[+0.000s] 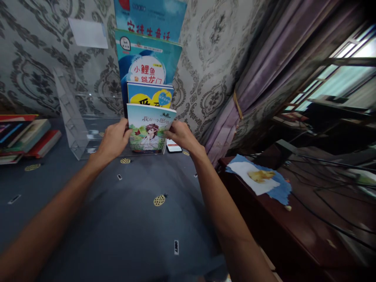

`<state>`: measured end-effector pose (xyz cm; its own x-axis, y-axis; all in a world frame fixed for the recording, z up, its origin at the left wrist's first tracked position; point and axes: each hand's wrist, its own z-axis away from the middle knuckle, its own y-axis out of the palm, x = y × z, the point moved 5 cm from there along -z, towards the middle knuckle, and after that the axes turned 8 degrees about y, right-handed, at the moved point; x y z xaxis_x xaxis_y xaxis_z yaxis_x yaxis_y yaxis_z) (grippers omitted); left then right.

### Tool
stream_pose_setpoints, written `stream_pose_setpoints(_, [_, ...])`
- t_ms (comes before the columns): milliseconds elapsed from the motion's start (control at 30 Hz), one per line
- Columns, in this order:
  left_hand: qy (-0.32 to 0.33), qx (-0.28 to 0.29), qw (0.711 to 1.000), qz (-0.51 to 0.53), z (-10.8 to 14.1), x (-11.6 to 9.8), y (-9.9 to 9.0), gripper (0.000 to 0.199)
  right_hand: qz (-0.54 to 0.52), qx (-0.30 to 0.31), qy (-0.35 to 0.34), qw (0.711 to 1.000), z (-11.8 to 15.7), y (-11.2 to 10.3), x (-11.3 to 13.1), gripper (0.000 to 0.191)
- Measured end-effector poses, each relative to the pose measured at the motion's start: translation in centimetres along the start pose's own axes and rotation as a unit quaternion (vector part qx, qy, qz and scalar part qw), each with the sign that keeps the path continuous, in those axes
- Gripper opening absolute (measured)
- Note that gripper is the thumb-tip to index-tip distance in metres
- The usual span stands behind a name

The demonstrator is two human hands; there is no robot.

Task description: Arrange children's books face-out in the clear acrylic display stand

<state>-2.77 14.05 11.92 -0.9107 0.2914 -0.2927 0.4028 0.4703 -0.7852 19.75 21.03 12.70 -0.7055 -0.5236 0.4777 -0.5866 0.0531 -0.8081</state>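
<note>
Between my left hand (114,137) and my right hand (182,135) is a thin book (149,133) with a girl in a green landscape on its cover. My fingers are closed on its left and right edges. The book stands upright in the lowest front tier of a clear acrylic display rack (73,117). Behind it, in rising steps, stand a blue book with a yellow shape (133,92), a teal book with a white circle (149,64) and a taller blue book (149,19). The rack's left column holds no books.
A phone (174,145) lies behind my right hand. Several stacked books (26,135) are at the left on the dark patterned cloth (117,219). A brown desk (273,227) at the right carries cables and a blue cloth (284,190). A purple curtain (252,70) hangs behind.
</note>
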Motion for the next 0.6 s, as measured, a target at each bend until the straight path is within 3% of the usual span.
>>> stream_pose_setpoints(167, [-0.008, 0.046, 0.997, -0.059, 0.6, -0.2, 1.1, 0.024, 0.089, 0.017, 0.021, 0.996, -0.1, 1.2, -0.8, 0.005])
stream_pose_setpoints(367, [-0.048, 0.125, 0.975, -0.178, 1.1, -1.3, 1.2, 0.034, 0.092, 0.043, 0.056, 0.993, -0.1, 1.8, -1.4, 0.005])
stream_pose_setpoints(600, [-0.07, 0.195, 0.966, -0.154, 1.6, -1.8, 1.9, 0.039, 0.041, 0.008, 0.063, 0.997, -0.3, 1.2, -1.2, 0.011])
